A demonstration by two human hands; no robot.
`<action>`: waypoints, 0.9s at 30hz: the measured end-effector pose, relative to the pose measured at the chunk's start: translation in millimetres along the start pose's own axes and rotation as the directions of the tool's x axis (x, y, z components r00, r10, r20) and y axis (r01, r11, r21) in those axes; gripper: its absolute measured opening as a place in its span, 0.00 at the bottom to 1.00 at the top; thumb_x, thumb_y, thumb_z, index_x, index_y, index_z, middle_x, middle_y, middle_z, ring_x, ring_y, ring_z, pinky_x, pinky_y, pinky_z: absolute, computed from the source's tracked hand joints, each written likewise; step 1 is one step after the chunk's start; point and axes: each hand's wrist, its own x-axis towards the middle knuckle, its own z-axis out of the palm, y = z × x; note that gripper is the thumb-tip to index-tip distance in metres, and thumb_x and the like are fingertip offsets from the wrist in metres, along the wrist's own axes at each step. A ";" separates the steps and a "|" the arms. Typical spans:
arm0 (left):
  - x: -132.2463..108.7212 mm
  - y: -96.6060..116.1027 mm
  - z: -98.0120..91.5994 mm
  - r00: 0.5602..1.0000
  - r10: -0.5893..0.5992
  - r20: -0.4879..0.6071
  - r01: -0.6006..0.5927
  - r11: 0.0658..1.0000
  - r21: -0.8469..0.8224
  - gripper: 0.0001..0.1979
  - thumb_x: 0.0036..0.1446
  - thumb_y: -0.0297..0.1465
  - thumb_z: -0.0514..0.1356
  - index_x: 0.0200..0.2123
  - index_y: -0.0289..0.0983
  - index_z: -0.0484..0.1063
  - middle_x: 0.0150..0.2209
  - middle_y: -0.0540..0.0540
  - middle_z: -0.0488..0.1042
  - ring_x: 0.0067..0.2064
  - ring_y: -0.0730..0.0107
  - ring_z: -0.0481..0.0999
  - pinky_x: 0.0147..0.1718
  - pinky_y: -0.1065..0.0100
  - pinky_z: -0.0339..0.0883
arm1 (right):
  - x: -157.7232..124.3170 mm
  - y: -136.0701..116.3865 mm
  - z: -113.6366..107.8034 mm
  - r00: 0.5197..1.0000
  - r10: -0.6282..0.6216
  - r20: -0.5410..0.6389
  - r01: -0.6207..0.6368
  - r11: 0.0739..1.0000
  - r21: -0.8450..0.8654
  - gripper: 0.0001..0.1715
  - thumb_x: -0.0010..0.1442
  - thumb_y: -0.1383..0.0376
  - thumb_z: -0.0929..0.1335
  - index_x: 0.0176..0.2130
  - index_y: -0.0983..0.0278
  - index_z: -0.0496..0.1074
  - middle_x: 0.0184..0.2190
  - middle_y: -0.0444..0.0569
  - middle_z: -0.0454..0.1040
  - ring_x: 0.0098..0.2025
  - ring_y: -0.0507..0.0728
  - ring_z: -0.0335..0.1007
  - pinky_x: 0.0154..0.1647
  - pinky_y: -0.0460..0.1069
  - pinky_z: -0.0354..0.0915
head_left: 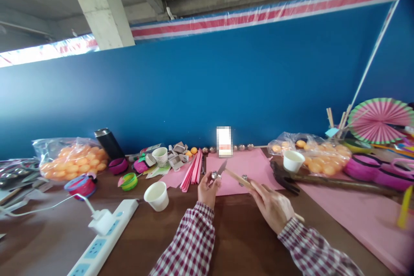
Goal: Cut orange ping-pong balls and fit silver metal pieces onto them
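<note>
Now left fingers [204,182] pinch a ball [214,175]; right fingers [258,193] clamp a wooden shaft [237,177] slanting forward-left.

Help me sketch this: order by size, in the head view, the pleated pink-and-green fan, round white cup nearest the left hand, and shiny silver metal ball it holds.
1. Pleated fan
2. White cup
3. Silver ball

Silver ball [214,175] near tilted wooden stick [238,178]

White plug [101,223] in power strip [101,243]; black flask [110,144] behind.
</note>
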 end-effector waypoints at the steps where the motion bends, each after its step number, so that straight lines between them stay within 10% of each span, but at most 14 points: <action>1: 0.6 -0.8 -0.8 1.000 0.014 0.004 -0.014 1.000 0.023 0.22 0.39 0.31 0.64 0.41 0.35 0.67 0.38 0.41 0.72 0.37 0.69 0.72 0.36 0.67 0.66 | 0.2 0.3 -0.1 1.000 0.009 0.005 -0.009 1.000 0.002 0.19 0.60 0.58 0.56 0.49 0.56 0.63 0.30 0.43 0.74 0.24 0.48 0.68 0.22 0.43 0.55; 27: -4.6 11.6 2.4 0.991 0.135 0.023 -0.135 0.945 0.299 0.19 0.38 0.27 0.63 0.38 0.33 0.71 0.35 0.42 0.75 0.37 0.66 0.74 0.39 0.65 0.66 | -1.0 -1.6 0.6 1.000 -0.026 -0.005 0.025 0.999 -0.026 0.20 0.59 0.58 0.58 0.51 0.54 0.61 0.28 0.42 0.73 0.24 0.49 0.67 0.22 0.43 0.55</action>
